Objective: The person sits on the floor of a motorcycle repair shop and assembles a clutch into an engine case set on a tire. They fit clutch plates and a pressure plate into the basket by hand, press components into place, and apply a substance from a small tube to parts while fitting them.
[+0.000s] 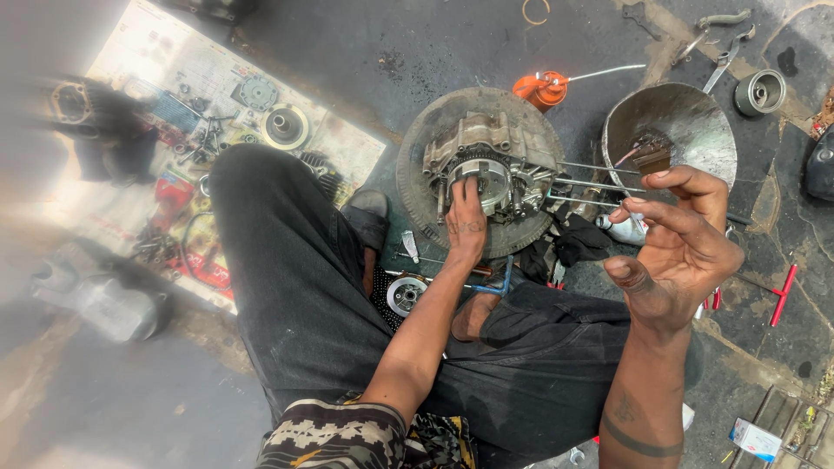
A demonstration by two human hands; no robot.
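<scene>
A grey metal engine case [486, 148] with a round clutch assembly [488, 181] lies on a worn round disc [417, 165] on the dark floor. My left hand [466, 221] reaches forward, and its fingers rest on the near rim of the clutch. My right hand [678, 247] is raised to the right, palm toward me, fingers apart and curled, holding nothing that shows. Long thin studs [595, 184] stick out from the case toward the right, just beyond that hand.
A metal bowl [686, 122] with a brush, an orange oil can [540, 87], a small cylinder [760, 91] and wrenches [725, 52] lie beyond. A red T-handle tool [780, 295] is at right. Loose parts cover a sheet [226, 104] at left. My black-trousered legs [295, 278] fill the middle.
</scene>
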